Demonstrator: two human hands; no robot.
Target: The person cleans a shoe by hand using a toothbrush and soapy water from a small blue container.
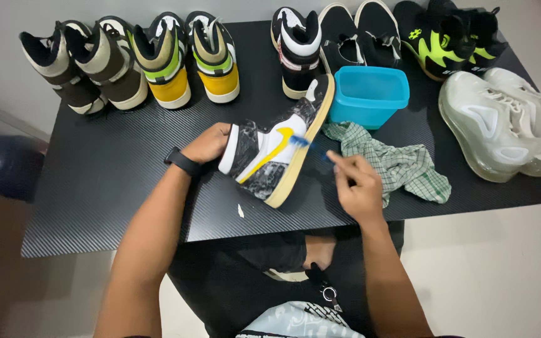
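Observation:
My left hand [206, 144], with a black watch on the wrist, grips the collar of a black-and-white high-top sneaker [277, 147] with a yellow side stripe and cream sole. The shoe lies tilted on its side on the black table [108, 188]. My right hand [358, 184] holds a blue toothbrush [305, 144] whose head touches the shoe's side by the yellow stripe. A green checked cloth [402, 166] lies crumpled just right of that hand. A blue plastic tub [369, 95] stands behind the shoe's toe.
Along the table's back edge stand several pairs: brown-and-cream high-tops [82, 69], yellow-and-green high-tops [189, 59], a single matching black-and-white high-top [297, 50], black slip-ons [358, 31], black-and-neon shoes [449, 37]. Translucent white sneakers [502, 122] sit right. A small white scrap [240, 211] lies near the front edge.

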